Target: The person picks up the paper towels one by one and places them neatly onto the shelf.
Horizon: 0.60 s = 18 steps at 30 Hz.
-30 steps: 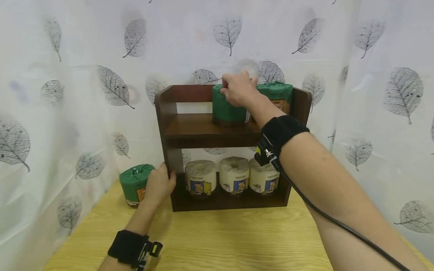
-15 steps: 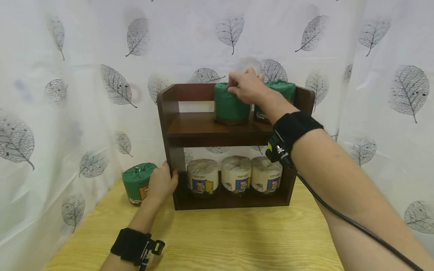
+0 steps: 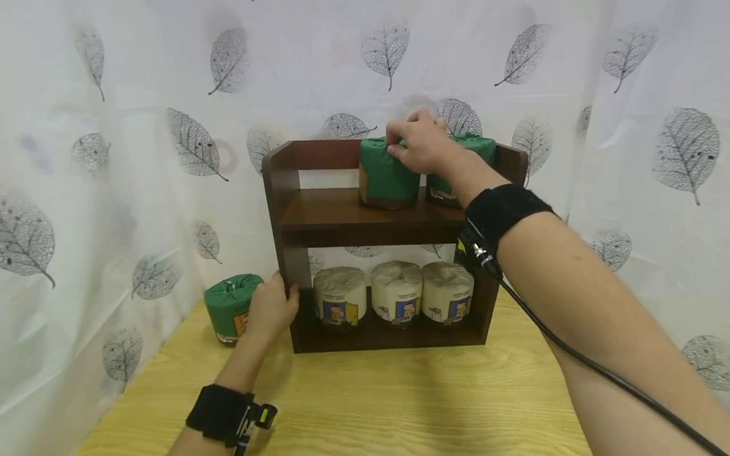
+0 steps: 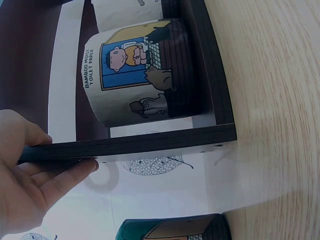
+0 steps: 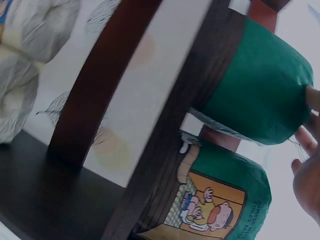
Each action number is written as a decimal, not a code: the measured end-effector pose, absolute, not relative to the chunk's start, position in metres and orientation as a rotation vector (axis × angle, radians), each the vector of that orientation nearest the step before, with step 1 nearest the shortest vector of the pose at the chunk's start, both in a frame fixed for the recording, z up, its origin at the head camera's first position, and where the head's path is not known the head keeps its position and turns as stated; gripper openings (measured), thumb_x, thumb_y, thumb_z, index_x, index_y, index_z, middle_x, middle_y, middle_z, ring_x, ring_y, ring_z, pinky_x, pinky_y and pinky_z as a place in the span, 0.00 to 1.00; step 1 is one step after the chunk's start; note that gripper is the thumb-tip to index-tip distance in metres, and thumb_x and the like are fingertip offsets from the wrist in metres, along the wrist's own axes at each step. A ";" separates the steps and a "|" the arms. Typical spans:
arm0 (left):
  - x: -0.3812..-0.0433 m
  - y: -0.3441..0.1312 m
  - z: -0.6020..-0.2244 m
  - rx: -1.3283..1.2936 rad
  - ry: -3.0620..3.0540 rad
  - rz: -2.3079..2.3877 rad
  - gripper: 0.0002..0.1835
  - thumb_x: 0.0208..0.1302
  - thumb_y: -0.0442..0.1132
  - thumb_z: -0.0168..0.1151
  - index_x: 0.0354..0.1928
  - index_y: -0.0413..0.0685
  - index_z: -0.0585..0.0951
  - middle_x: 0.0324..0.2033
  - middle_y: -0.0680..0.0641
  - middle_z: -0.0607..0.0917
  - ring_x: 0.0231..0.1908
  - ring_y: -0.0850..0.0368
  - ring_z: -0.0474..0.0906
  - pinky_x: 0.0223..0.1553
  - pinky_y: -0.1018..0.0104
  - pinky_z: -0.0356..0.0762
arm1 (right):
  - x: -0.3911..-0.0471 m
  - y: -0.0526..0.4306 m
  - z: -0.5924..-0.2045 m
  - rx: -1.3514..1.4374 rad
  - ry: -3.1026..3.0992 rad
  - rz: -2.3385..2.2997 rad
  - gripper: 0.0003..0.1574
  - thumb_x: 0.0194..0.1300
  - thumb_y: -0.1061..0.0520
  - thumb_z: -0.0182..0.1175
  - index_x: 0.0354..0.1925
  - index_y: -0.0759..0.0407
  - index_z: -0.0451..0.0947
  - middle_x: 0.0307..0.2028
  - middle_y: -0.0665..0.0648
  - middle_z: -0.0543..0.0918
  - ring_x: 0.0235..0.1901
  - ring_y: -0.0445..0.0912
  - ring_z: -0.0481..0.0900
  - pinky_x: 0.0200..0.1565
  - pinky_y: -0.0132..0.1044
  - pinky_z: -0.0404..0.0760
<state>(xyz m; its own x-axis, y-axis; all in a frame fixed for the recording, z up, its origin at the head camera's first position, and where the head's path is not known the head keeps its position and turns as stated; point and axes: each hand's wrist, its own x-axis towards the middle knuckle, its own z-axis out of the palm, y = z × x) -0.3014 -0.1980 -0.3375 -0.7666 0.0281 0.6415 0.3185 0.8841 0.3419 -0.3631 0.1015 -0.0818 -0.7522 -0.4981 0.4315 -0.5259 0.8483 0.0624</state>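
My left hand [image 3: 274,308] grips the left side panel [image 3: 282,240] of a dark brown two-tier shelf; in the left wrist view the thumb [image 4: 37,135] lies on one face of the board and the fingers on the other. On the upper tier stands a green-wrapped toilet roll [image 3: 389,180]. Curled fingers of my right hand [image 3: 422,144] hold its top; their tips are partly hidden. To its right, partly behind my wrist, stands a second green-wrapped toilet roll [image 5: 225,195], with a cartoon on its wrapper.
Three cream-wrapped toilet rolls [image 3: 340,297] stand in a row on the lower tier. Another green toilet roll [image 3: 230,310] sits on the wooden table [image 3: 353,399], left of the shelf. A leaf-print curtain [image 3: 319,69] hangs behind. A black cable [image 3: 570,354] runs along my right arm.
The held green roll has turned, so an orange-brown patch now shows at its left edge. My right hand has shifted slightly rightward with it. My left hand keeps its grip on the panel.
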 end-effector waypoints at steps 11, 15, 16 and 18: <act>-0.304 -0.199 -0.340 -0.233 -2.378 -0.578 0.13 0.59 0.39 0.55 0.30 0.32 0.72 0.18 0.34 0.78 0.19 0.43 0.77 0.16 0.52 0.74 | -0.357 0.069 -0.092 0.525 -2.413 -0.145 0.26 0.68 0.35 0.39 0.48 0.51 0.68 0.37 0.56 0.77 0.52 0.56 0.60 0.51 0.57 0.50; -0.303 -0.199 -0.340 -0.226 -2.371 -0.579 0.12 0.59 0.39 0.56 0.30 0.33 0.72 0.17 0.35 0.77 0.18 0.44 0.77 0.16 0.53 0.74 | -0.356 0.060 -0.096 0.434 -2.433 -0.140 0.30 0.66 0.33 0.41 0.53 0.52 0.67 0.35 0.57 0.77 0.50 0.57 0.61 0.50 0.57 0.51; -0.303 -0.199 -0.340 -0.228 -2.368 -0.581 0.12 0.59 0.39 0.56 0.30 0.33 0.72 0.18 0.35 0.77 0.18 0.44 0.77 0.16 0.53 0.74 | -0.357 0.058 -0.097 0.412 -2.443 -0.104 0.30 0.66 0.33 0.43 0.52 0.52 0.68 0.34 0.56 0.77 0.51 0.57 0.61 0.51 0.58 0.51; -0.304 -0.199 -0.339 -0.236 -2.360 -0.586 0.12 0.58 0.39 0.56 0.31 0.34 0.72 0.18 0.35 0.78 0.18 0.44 0.77 0.16 0.52 0.74 | -0.357 0.057 -0.097 0.368 -2.465 -0.010 0.28 0.64 0.33 0.45 0.48 0.51 0.68 0.34 0.55 0.77 0.54 0.57 0.60 0.52 0.58 0.50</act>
<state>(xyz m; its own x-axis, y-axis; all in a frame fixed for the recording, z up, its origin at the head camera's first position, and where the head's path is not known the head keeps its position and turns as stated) -0.3036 -0.1985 -0.3393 -0.7496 0.0105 0.6619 0.3191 0.8818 0.3474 -0.3574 0.0574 -0.0975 -0.7573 -0.2648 0.5970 -0.2602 0.9608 0.0961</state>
